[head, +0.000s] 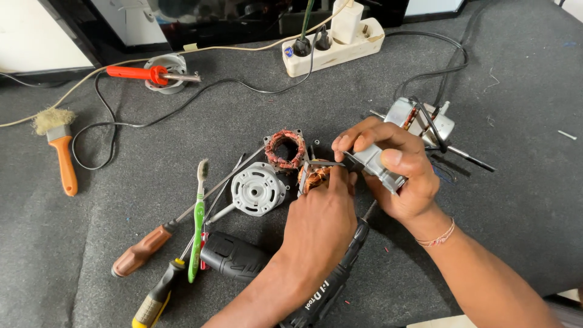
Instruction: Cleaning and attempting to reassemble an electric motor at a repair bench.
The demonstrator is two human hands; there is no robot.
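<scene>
My left hand [320, 214] grips a small motor stator with copper windings [313, 178], holding it just above the grey mat. My right hand [395, 170] holds a grey metal cutter [378, 165], its blade tip touching the top of the stator. A second stator with reddish windings [284, 149] lies just behind. A silver round motor end cover [258, 188] sits to the left of my left hand.
A fan motor with a shaft [425, 124] lies at the right. A black power tool [328, 285] runs under my left wrist. Two screwdrivers [146, 246], a green toothbrush [198, 218], an orange brush [61, 152], a red soldering iron [149, 74] and a white power strip [334, 45] lie about.
</scene>
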